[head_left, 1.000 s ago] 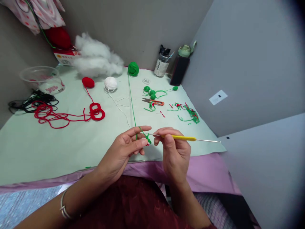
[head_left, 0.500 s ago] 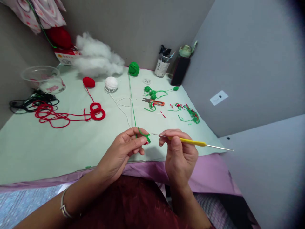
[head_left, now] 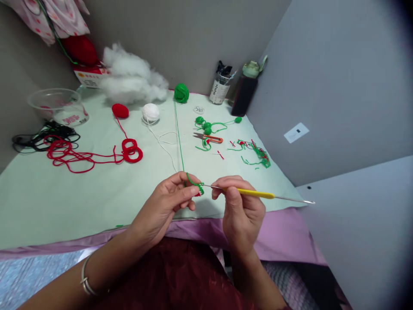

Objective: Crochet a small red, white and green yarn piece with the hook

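Note:
My left hand [head_left: 171, 198] pinches a small green, white and red crochet piece [head_left: 200, 190] between thumb and fingers, partly hidden by the thumb. Green yarn [head_left: 180, 142] runs over the left forefinger and back to a green yarn ball [head_left: 181, 93]. In my right hand [head_left: 243, 213] is a crochet hook [head_left: 256, 193] with a yellow handle, held like a pen. The hook's thin metal tip meets the upper edge of the crochet piece; whether it has passed through a stitch is too small to tell.
Orange-handled thread snips [head_left: 213, 138] lie beyond my hands among small green pieces. Yarn scraps [head_left: 261, 155] are at right. White [head_left: 151, 113] and red yarn balls [head_left: 120, 111], red crochet rings [head_left: 132, 150], stuffing [head_left: 132, 77] and a clear tub [head_left: 60, 107] occupy the left. A bottle [head_left: 245, 90] stands at the back.
My right hand has shifted slightly left, bringing the hook's tip from just beside the crochet piece to its edge. The left hand stays in place.

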Demonstrator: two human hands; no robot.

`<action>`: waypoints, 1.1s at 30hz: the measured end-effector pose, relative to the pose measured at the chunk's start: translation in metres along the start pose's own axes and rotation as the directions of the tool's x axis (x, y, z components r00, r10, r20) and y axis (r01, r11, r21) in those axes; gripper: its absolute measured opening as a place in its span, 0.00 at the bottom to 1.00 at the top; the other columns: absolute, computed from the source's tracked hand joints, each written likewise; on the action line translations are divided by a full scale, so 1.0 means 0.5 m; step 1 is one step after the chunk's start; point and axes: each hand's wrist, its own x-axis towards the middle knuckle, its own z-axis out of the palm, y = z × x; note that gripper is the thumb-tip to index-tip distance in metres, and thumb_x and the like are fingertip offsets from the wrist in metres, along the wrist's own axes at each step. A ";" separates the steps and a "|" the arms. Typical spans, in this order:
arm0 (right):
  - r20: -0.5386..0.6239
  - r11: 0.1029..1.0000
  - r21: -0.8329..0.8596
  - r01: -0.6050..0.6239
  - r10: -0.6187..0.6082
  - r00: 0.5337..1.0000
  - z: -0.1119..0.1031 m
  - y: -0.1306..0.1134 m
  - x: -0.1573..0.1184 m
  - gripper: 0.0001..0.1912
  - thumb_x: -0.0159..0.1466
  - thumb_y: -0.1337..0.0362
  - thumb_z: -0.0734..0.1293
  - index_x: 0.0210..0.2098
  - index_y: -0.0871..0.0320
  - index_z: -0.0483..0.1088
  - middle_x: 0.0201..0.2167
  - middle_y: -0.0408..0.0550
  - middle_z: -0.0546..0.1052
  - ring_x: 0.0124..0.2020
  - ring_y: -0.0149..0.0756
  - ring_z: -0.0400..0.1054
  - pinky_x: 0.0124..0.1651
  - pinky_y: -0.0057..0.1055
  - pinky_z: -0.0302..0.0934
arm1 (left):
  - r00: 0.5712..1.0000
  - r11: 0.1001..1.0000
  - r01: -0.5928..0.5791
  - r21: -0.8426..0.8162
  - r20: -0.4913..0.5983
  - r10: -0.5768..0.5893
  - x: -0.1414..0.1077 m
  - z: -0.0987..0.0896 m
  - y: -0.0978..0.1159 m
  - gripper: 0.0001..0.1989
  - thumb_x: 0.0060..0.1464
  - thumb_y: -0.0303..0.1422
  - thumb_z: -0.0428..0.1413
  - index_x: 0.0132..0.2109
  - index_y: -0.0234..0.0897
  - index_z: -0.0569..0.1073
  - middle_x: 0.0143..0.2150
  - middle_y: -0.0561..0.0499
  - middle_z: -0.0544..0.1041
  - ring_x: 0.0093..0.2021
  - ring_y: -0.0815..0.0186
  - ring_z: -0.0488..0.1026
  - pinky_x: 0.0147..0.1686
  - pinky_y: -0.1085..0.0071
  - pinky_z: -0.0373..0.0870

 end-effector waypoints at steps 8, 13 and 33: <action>0.019 0.988 -0.140 0.062 -0.060 0.998 -0.001 -0.011 0.001 0.11 0.74 0.68 0.65 0.41 0.52 0.80 0.34 0.43 0.79 0.32 0.33 0.72 0.37 0.34 0.66 | 0.999 0.999 -0.021 0.039 -0.034 0.022 -0.002 0.000 0.000 0.06 0.53 0.32 0.71 0.36 0.36 0.82 0.32 0.57 0.72 0.26 0.76 0.63 0.30 0.77 0.70; 0.076 0.956 -0.244 0.161 -0.147 0.986 -0.003 -0.014 -0.005 0.11 0.73 0.71 0.64 0.44 0.51 0.79 0.35 0.44 0.80 0.36 0.35 0.74 0.39 0.35 0.68 | 0.999 0.998 -0.025 0.064 -0.032 0.028 -0.001 -0.002 -0.002 0.06 0.54 0.32 0.71 0.36 0.37 0.81 0.34 0.56 0.75 0.26 0.76 0.64 0.31 0.77 0.68; 0.144 0.988 -0.136 0.070 -0.050 0.988 -0.002 0.002 -0.004 0.09 0.72 0.66 0.67 0.44 0.49 0.80 0.38 0.46 0.83 0.43 0.39 0.78 0.46 0.39 0.74 | 0.999 0.999 0.034 0.040 0.033 -0.035 -0.007 0.005 0.002 0.35 0.53 0.28 0.71 0.67 0.46 0.74 0.31 0.58 0.77 0.26 0.74 0.70 0.33 0.74 0.70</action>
